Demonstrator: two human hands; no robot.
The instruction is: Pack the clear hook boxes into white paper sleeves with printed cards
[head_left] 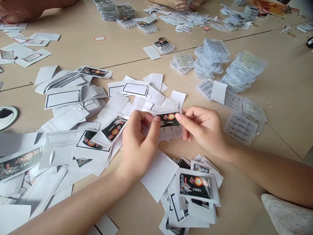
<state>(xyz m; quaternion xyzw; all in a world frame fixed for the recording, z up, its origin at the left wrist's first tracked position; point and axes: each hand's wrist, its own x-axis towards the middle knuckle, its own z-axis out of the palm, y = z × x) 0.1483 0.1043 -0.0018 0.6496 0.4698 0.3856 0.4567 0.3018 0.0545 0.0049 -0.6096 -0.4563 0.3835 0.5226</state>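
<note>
A small clear plastic box (174, 133) with fish hooks inside is held between both hands. A black label (168, 119) with a red and orange burst lies across its upper part. My left hand (141, 143) grips the box's left end, thumb on the label's left edge. On the right end, my right hand (201, 129) pinches the box, thumb tip at the label's right edge. Below the hands sits a pile of black printed labels on white backing (195, 186). White backing papers and more labels (114, 129) spread to the left.
Stacked clear hook boxes (212, 54) stand at the back right, with more boxes (241, 127) nearer my right forearm. Other people's hands (181, 4) are at the far side, near scattered papers and labelled boxes (126, 21). A round fitting (8, 117) is at the left.
</note>
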